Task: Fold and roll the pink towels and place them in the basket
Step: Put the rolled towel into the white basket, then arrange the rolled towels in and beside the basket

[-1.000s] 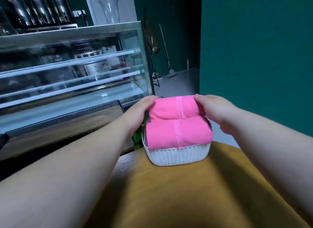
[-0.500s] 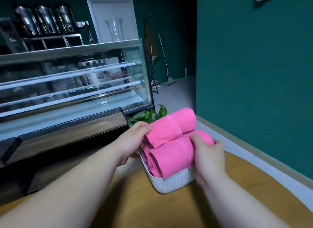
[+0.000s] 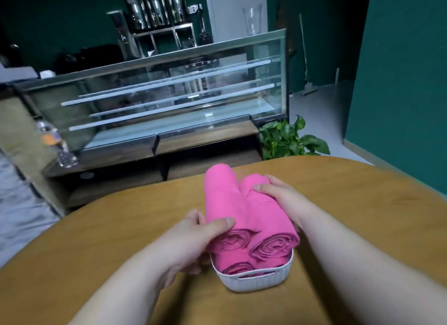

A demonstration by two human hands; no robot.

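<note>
A small white basket [image 3: 256, 280] stands on the round wooden table [image 3: 121, 240], close to me. Rolled pink towels fill it: two upper rolls, the left towel roll [image 3: 220, 199] and the right towel roll [image 3: 268, 218], lie side by side with their spiral ends towards me, and a third roll [image 3: 238, 268] shows beneath them. My left hand [image 3: 193, 237] grips the near end of the left roll, thumb on top. My right hand [image 3: 278, 196] grips the right roll from the side, thumb on top and fingers curled over its right flank.
A glass display counter [image 3: 169, 102] stands beyond the table, with a plastic bottle [image 3: 55, 143] at its left end. A green potted plant [image 3: 287, 138] sits by the table's far edge. A green wall [image 3: 399, 71] runs along the right.
The basket with its towels has come nearer and turned, so the rolled ends now face me. My right hand has shifted from the near roll's end to the right roll's side.
</note>
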